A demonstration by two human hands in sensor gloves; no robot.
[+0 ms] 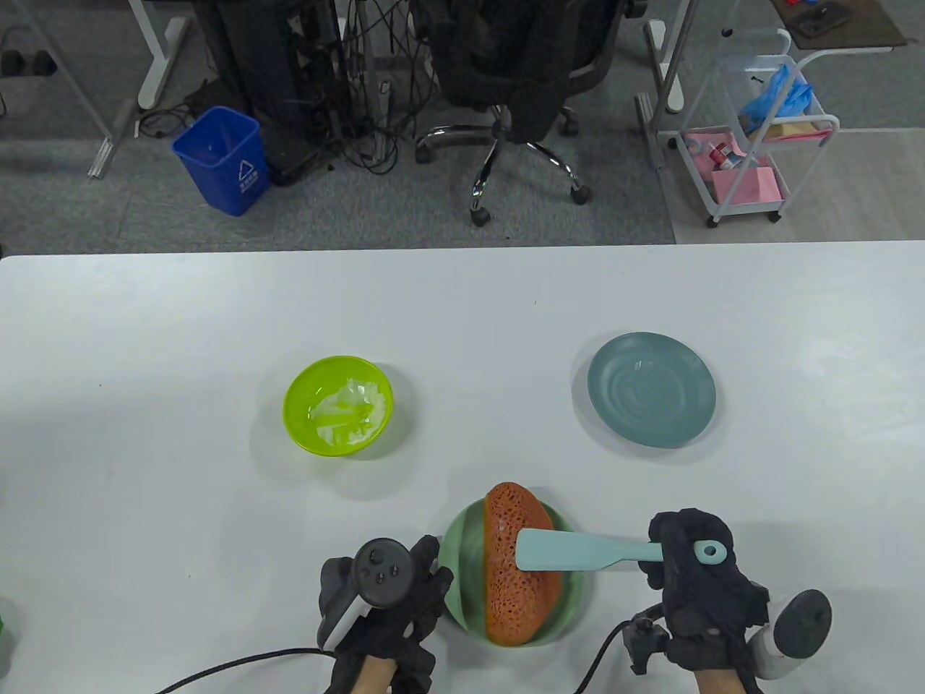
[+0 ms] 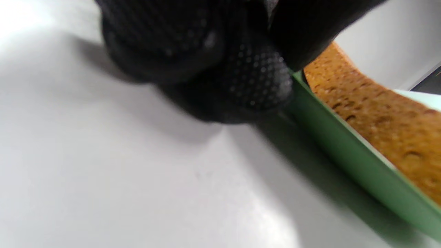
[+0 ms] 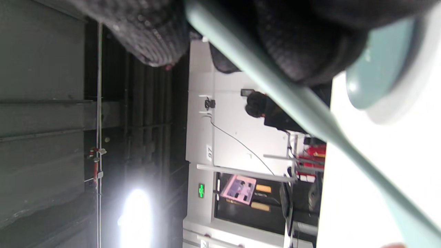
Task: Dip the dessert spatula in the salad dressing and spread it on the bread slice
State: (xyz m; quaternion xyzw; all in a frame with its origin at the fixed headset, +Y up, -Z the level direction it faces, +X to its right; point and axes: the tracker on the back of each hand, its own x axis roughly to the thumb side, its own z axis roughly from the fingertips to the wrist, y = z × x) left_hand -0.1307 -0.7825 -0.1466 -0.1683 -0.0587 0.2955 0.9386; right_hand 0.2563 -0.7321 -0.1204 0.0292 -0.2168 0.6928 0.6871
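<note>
Over the bread slice (image 1: 522,564) on the green plate (image 1: 462,549), near the table's front edge: right hand (image 1: 694,578) clenched round the handle of the spatula (image 1: 578,551), blade flat across the bread's middle, left hand (image 1: 386,585) resting at the plate's left rim, grasp not readable. Best done, judging by this, with the blade kept low and drawn along the slice in light, even strokes, plate steadied, then back to the lime bowl (image 1: 338,405) of dressing, well apart to the left. Hard to make out: any dressing on blade or bread; blurred and partly cut off in both wrist views.
</note>
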